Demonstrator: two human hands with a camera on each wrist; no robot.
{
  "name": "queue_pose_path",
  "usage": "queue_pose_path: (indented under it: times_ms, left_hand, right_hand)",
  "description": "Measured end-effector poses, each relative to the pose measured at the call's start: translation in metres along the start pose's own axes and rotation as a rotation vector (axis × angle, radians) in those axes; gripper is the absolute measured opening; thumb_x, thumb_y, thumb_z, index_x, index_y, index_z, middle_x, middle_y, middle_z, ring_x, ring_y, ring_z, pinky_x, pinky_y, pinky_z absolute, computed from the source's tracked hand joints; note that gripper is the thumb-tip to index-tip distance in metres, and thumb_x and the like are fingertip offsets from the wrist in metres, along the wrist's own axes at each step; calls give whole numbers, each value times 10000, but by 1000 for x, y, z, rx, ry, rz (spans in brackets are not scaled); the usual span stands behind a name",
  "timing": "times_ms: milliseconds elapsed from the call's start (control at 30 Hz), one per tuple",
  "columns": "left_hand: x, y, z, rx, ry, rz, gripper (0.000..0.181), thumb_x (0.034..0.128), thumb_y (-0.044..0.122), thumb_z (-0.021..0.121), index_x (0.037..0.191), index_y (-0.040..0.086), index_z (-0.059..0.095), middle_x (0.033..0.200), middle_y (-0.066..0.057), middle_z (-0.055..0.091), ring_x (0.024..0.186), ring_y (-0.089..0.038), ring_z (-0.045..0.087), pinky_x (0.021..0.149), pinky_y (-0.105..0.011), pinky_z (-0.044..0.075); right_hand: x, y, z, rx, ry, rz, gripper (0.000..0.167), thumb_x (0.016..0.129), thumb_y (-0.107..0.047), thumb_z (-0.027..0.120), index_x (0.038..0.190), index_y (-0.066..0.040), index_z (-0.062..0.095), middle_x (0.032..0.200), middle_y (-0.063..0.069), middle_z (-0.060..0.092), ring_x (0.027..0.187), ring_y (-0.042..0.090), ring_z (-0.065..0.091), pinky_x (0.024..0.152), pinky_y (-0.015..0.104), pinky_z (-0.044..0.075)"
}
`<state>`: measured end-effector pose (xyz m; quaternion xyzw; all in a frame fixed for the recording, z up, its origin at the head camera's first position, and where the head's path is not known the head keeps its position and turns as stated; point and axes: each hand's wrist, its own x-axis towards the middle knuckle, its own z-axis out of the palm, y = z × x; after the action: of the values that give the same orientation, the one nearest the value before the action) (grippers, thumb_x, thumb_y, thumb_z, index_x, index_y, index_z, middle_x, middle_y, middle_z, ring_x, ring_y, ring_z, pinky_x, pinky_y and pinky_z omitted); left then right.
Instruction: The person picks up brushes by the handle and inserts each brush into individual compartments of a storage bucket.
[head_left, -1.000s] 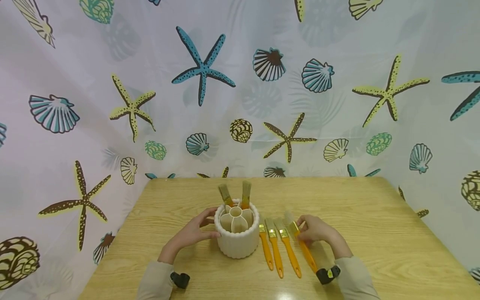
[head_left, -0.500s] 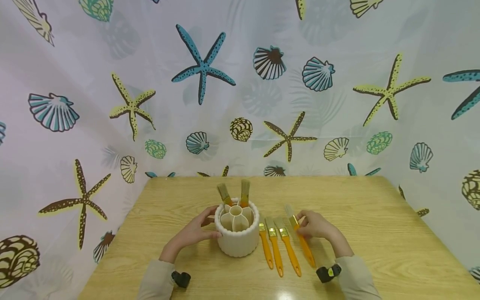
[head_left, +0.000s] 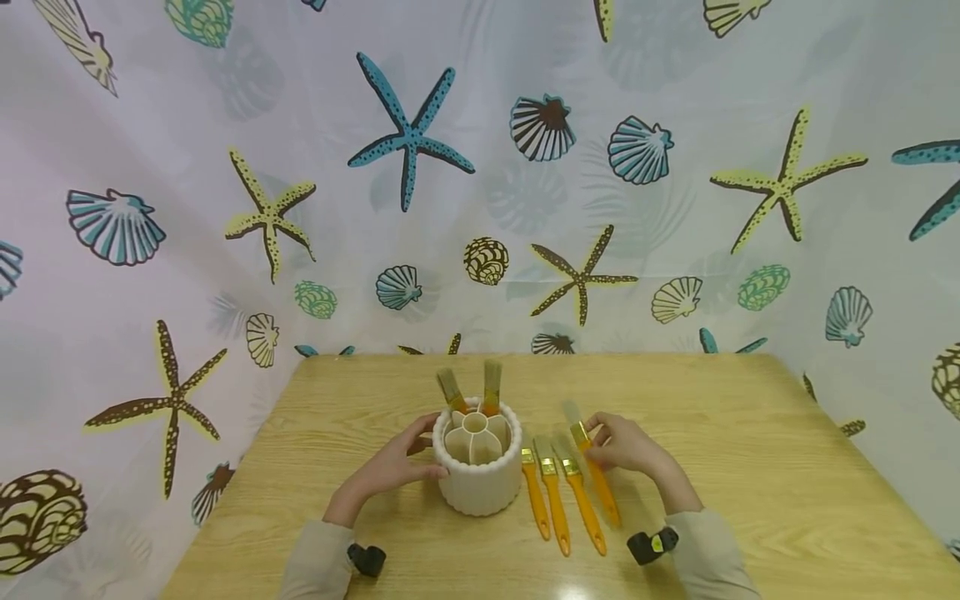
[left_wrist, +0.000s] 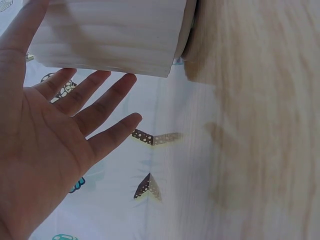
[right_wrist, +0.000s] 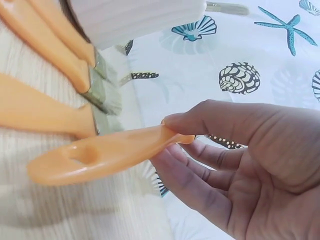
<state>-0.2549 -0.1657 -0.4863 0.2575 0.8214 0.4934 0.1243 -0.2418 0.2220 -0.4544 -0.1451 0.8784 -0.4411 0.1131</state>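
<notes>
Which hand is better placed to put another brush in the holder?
Probably the right hand: it pinches a brush. The left hand holds no brush; its place at the side of the holder seems better for steadying.

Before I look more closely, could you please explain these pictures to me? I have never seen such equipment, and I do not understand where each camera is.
There is no robot here: a person works with two bare hands. The widest picture comes from a camera on the head, looking forward and down. The other two come from small black cameras worn on the wrists, each looking at its own hand's work. On the wooden table stands a white pot with compartments. Two brushes stick out of it, bristles up. Three more brushes with orange handles lie beside it. The left hand touches the pot; the right hand pinches another orange-handled brush. Behind the table is a cloth printed with starfish and shells.
</notes>
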Motion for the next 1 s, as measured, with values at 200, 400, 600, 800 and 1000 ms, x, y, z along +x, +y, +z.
queue_pose_path:
  times_ms: [200, 400, 600, 800, 1000]
  left_hand:
    - [1, -3, 1, -1, -8, -1, 815, 785, 358, 735, 1437, 361, 245, 1459, -14, 326, 1262, -302, 438, 987, -533, 393]
    - [0, 0, -1, 5, 1, -8, 808, 780, 372, 738, 1433, 358, 262, 1459, -10, 329, 1261, -314, 438, 969, -531, 411]
    - [0, -1, -2, 5, -2, -15, 791, 783, 355, 739, 1418, 396, 270, 1458, 19, 328, 1261, -299, 442, 939, -491, 449]
    - [0, -4, -2, -4, 1, -15, 788, 783, 324, 745, 1418, 379, 282, 1452, 22, 341, 1254, -285, 453, 932, -489, 453]
    - [-1, 1, -3, -4, -5, -12, 805, 792, 300, 740, 1446, 292, 271, 1455, -18, 343, 1250, -307, 453, 957, -511, 427]
  right_hand:
    - [5, -8, 2, 32, 47, -24, 375, 815, -33, 649, 1135, 76, 487, 837, 134, 573, 650, 204, 616, 634, 436, 558]
    - [8, -12, 3, 26, 83, -50, 385, 828, -42, 648, 1156, 72, 481, 844, 135, 573, 647, 184, 620, 635, 435, 557]
    - [9, -18, 4, 25, 109, -71, 392, 843, -55, 646, 1176, 68, 479, 844, 126, 569, 674, 195, 632, 631, 402, 559]
    - [9, -28, 5, 51, 126, -114, 398, 859, -71, 645, 1194, 57, 474, 867, 137, 560, 716, 205, 632, 646, 384, 565]
    - [11, -36, 8, 52, 160, -132, 395, 846, -70, 663, 1184, 43, 492, 862, 134, 564, 715, 185, 627, 635, 353, 566]
